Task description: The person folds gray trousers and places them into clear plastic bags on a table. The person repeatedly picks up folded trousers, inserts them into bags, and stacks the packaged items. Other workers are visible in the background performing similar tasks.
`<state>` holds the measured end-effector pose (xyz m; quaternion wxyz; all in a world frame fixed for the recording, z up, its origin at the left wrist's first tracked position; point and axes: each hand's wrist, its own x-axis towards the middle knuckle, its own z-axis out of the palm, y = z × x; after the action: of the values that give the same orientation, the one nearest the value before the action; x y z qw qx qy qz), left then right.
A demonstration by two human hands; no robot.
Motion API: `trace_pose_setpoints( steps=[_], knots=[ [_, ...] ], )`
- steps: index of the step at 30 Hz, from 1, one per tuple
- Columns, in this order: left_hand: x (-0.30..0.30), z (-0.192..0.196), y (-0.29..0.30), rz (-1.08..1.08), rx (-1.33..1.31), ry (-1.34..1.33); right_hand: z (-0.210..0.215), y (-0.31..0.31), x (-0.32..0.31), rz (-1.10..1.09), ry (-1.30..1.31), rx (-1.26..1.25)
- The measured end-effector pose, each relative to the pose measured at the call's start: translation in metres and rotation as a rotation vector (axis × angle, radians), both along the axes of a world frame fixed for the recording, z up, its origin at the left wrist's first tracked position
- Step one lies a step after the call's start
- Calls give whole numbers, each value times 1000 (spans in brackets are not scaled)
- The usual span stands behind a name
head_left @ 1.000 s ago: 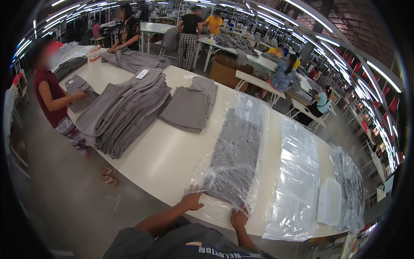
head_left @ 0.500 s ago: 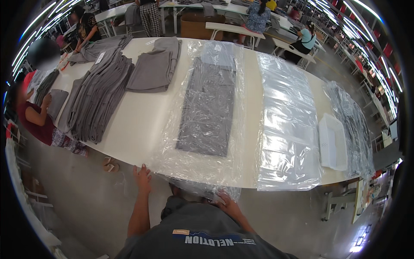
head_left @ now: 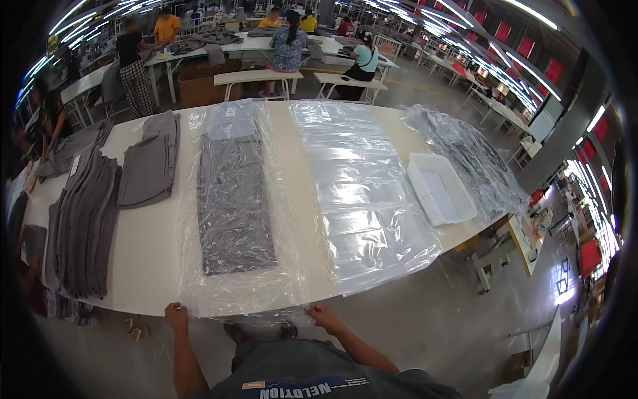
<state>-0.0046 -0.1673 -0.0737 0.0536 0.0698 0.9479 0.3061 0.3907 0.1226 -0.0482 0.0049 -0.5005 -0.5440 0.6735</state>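
Bagging step: left hand [head_left: 176, 315], right hand [head_left: 323, 315] pinch clear bag [head_left: 239, 296] mouth at surface [head_left: 156, 246] edge; grey garment [head_left: 232, 199] inside; next likely needs even pull

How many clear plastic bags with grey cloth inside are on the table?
1: the bagged grey cloth, its near edge held by the left hand and right hand. The empty clear bags beside it may hide more.

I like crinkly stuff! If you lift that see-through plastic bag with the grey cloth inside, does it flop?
Probably floppy: the clear plastic bag holding folded grey cloth lies wrinkled and droops over the white table edge. Likely slippery, since it looks glossy. The left hand and right hand hold its near edge.
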Motion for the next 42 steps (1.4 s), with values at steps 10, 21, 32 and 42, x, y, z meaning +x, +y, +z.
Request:
trace_pose_setpoints(
  steps=[10, 21, 32, 42],
  knots=[
    [48, -25, -109, 606, 941, -730, -14, 25, 50, -291, 105, -17],
    [58, -2, -99, 314, 733, -715, -21, 36, 59, -215, 124, -31],
    [32, -18, -101, 385, 1003, -903, -7, 35, 80, -96, 74, -151],
    [26, 63, -93, 31, 464, -862, 52, 69, 71, 62, -54, -94]
  ],
)
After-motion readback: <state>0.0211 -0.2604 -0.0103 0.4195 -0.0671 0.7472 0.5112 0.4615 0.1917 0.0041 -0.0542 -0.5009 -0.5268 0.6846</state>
